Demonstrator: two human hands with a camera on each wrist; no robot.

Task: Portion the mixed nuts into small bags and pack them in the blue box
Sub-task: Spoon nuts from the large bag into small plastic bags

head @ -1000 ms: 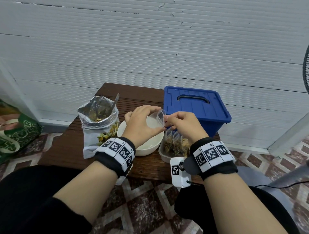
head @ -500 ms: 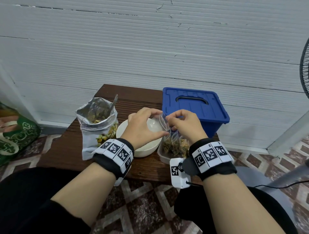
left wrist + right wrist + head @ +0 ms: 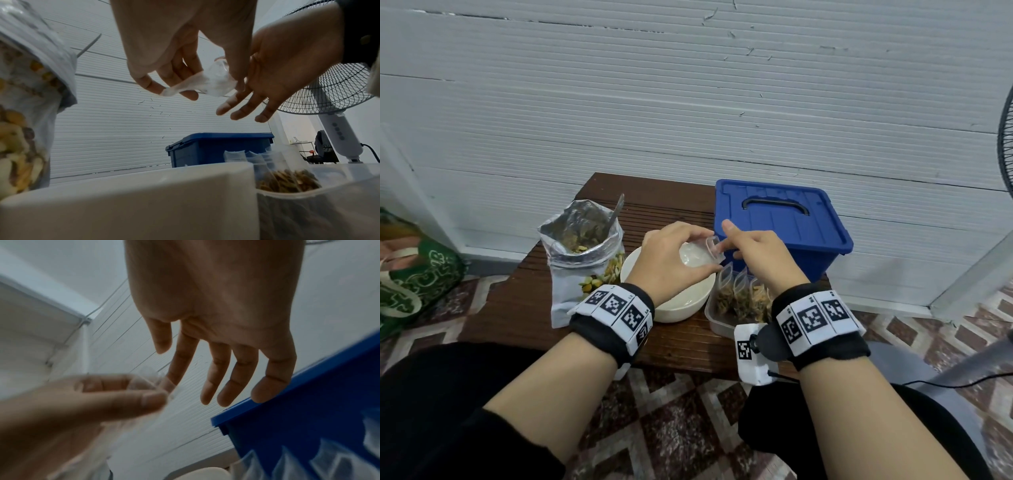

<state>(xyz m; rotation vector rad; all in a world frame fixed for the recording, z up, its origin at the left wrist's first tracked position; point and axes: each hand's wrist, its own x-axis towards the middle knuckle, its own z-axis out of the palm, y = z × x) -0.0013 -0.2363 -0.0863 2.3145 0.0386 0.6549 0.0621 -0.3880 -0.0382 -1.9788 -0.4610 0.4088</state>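
Blue box at worktop far right corner, lid on. Foil nut pouch upright at left, spoon handle protruding. White bowl centre; clear tub of filled small bags just right of bowl. Left hand grip: thumb and fingers pinching empty small bag above bowl. Right hand grip: wide, fingers extended, index fingertip at bag mouth. Left wrist view alone shows standing fan. Right wrist view: blurred.

both hands at small clear bag, over white bowl, blue box behind
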